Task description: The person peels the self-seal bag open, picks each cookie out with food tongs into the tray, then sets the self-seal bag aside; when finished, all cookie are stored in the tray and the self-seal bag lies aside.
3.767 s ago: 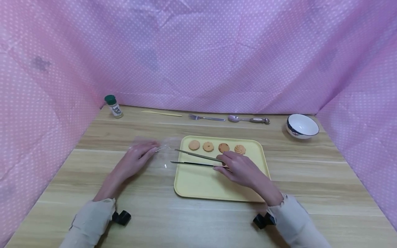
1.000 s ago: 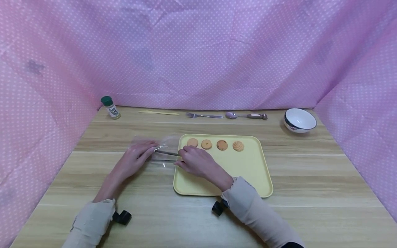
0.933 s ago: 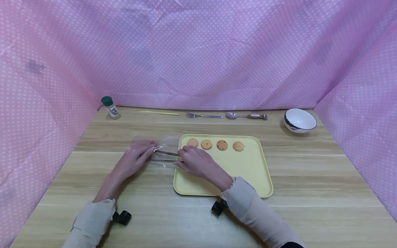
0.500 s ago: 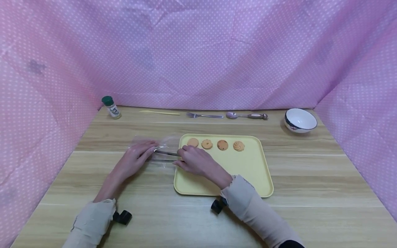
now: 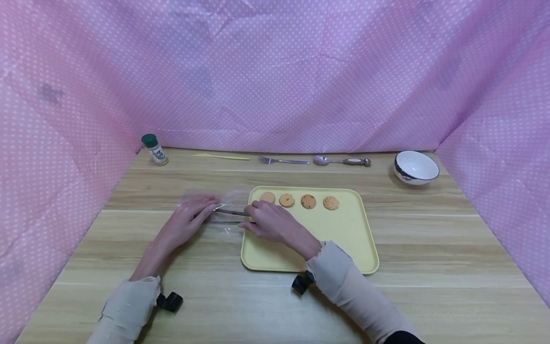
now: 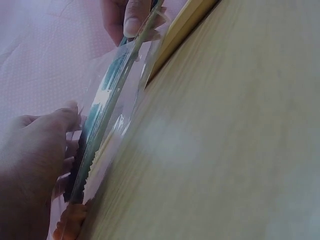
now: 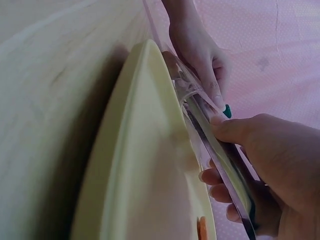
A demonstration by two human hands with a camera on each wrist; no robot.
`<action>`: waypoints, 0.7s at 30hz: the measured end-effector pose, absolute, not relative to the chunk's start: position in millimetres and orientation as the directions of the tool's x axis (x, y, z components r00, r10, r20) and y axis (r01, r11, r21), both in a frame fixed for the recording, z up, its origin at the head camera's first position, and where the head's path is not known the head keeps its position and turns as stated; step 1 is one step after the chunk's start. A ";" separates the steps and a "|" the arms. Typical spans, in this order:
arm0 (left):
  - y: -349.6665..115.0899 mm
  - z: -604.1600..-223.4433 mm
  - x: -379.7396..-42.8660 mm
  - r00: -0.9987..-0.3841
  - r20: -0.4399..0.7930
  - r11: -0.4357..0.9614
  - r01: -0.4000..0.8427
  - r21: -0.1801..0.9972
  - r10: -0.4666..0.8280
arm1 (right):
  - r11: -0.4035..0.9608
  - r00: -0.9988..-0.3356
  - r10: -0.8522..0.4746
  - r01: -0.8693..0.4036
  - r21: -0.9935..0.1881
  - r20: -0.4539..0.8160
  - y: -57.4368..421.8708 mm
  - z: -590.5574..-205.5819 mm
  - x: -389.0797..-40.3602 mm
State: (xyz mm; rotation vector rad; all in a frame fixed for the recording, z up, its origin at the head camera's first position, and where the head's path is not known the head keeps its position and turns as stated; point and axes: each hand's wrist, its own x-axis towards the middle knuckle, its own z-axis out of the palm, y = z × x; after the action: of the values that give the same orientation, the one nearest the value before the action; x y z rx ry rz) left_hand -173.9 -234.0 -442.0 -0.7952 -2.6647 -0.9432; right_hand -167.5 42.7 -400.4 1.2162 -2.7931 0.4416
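My left hand (image 5: pixel 185 220) pinches a clear plastic bag (image 5: pixel 227 230) that lies on the table left of the yellow tray (image 5: pixel 339 243). My right hand (image 5: pixel 277 224), above the tray's left side, holds metal tongs (image 5: pixel 232 212) whose serrated arms reach leftward into the bag. In the left wrist view, an orange-brown cookie (image 6: pixel 71 221) shows at the bag's inner end, by the tips of the tongs (image 6: pixel 112 95); whether they touch it I cannot tell. Along the tray's far edge sit several cookies (image 5: pixel 308 201) in a row, the leftmost partly behind my right hand.
Behind the tray lie a pale yellow knife (image 5: pixel 221 156), a fork (image 5: pixel 283 161) and a spoon (image 5: pixel 339 161). A green-capped shaker jar (image 5: pixel 155 150) stands at the back left, a white bowl (image 5: pixel 416 167) at the back right. Pink dotted cloth (image 5: pixel 275 86) hangs around the table.
Since the oldest frame, my right hand has moved left with the tongs, whose arms now reach well into the bag. The left hand has kept its place. Over the last second hardly anything moved.
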 end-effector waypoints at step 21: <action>-235.1 -440.0 -173.0 -0.844 0.339 0.651 0.537 0.536 0.417 | 0.636 -0.682 -0.711 -0.729 -0.253 0.175 34.9 -403.0 -171.7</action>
State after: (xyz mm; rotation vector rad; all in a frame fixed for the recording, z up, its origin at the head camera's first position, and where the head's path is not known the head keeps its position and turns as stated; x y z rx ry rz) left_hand -173.0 -235.1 -440.0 -0.7827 -2.6830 -0.9609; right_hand -171.7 34.9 -403.0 1.2275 -2.7886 0.4715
